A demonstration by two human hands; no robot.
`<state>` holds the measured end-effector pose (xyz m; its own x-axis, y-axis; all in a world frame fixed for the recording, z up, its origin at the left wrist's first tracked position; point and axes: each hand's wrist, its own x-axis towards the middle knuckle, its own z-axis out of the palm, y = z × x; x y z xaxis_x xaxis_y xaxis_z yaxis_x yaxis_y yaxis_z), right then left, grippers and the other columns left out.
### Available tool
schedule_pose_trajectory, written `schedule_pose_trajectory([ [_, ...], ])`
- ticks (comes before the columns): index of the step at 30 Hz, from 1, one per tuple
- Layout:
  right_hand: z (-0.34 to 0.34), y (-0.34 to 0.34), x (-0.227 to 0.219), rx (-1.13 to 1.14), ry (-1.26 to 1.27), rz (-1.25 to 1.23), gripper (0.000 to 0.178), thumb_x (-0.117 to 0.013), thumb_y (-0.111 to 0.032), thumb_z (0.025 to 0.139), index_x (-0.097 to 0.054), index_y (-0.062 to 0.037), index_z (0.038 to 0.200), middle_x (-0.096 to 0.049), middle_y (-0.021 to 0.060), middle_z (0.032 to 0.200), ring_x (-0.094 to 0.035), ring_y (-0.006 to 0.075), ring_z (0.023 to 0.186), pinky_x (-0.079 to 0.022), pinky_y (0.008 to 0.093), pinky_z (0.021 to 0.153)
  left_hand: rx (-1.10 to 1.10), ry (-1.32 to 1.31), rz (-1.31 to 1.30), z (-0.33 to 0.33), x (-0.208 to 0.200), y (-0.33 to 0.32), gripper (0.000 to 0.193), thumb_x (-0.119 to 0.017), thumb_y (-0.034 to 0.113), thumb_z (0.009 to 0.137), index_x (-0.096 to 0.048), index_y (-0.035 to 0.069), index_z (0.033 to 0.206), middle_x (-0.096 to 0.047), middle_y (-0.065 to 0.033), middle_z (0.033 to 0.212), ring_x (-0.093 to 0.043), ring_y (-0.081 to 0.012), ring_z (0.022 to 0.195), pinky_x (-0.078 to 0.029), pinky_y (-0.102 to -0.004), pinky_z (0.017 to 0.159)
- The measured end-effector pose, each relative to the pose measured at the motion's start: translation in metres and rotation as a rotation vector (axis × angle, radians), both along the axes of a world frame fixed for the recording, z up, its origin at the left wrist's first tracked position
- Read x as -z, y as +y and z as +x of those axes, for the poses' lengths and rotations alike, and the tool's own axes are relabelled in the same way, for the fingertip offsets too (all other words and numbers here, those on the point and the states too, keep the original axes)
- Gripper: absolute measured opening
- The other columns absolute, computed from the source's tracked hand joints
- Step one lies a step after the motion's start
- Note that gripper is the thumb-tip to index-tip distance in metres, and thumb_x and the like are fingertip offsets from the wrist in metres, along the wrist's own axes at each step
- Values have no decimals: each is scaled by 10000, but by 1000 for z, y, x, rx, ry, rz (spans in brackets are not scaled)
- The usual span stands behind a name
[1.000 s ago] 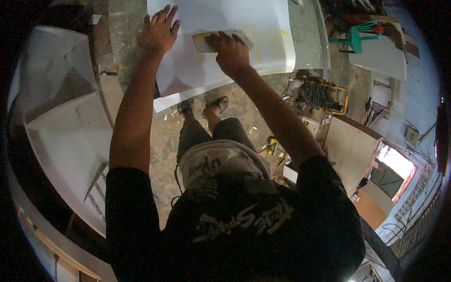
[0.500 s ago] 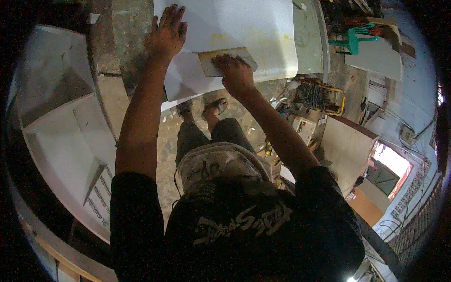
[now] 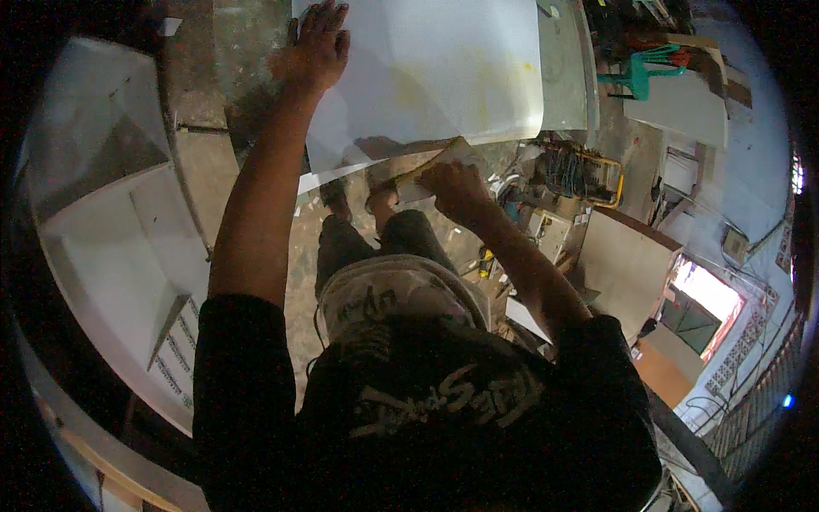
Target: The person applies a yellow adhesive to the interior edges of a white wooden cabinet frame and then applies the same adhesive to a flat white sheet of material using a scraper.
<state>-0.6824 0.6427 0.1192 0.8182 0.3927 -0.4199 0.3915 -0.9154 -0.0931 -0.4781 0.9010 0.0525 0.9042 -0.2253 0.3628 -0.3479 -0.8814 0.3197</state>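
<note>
A large white sheet (image 3: 426, 81) with faint yellow smears lies in front of me, its near edge hanging slightly curved. My left hand (image 3: 321, 53) rests on the sheet's left edge, fingers stretched out and holding nothing. Just off the near edge, my right hand (image 3: 456, 186) grips a thin flat spreader (image 3: 445, 157), tilted up, with a yellowish brown edge. The spreader is apart from the sheet, and its shadow falls near the sheet's edge. My fingers partly hide the spreader.
Pale cabinet panels (image 3: 102, 230) stand at the left. To the right are a yellow-framed machine with coiled hoses (image 3: 584, 175), a green plastic chair (image 3: 640, 72) and a wooden box (image 3: 627, 264). Below the sheet, my feet stand on a littered floor (image 3: 299, 256).
My right hand has drawn the spreader off the sheet, toward me and to the right, tilting it up. My left hand has shifted slightly up along the sheet's left edge.
</note>
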Motion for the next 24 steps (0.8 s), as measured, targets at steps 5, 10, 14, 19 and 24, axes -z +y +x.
schedule_pose_trajectory([
  [5,70,38,-97,128,-208,631,278,-665,-112,827,-688,-48,1096,-725,146,907,-708,294,785,-561,388,743,-13,-173,-58,9,40,4,501,-512,303,964,-410,225,1448,-408,-88,1498,-366,-312,1384,-279,-531,1128],
  [10,109,24,-142,810,109,1116,373,-758,-146,835,-628,1,1152,-700,68,1018,-662,143,873,-519,297,774,16,-159,-128,5,23,-1,498,-533,288,952,-436,193,1432,-421,-111,1485,-377,-330,1370,-295,-537,1107],
  [14,98,3,-150,1048,151,1167,361,-751,-125,836,-633,-23,1162,-691,58,1038,-661,153,903,-516,294,758,-41,-241,-91,0,24,1,496,-557,267,950,-448,132,1415,-466,-131,1436,-430,-319,1320,-321,-501,1088],
  [19,68,-11,-152,960,18,1174,359,-774,-132,798,-655,-7,1113,-701,76,1037,-620,185,1009,-453,325,897,-111,-221,-197,-6,39,9,450,-459,284,968,-467,152,1398,-452,-50,1462,-390,-270,1364,-286,-550,1113],
  [24,49,1,-183,1234,69,1294,363,-775,-130,803,-648,-7,1121,-692,70,1046,-621,172,1007,-468,309,866,-203,-123,-32,-24,27,13,469,-440,244,972,-432,144,1431,-413,-96,1487,-353,-306,1385,-260,-559,1120],
])
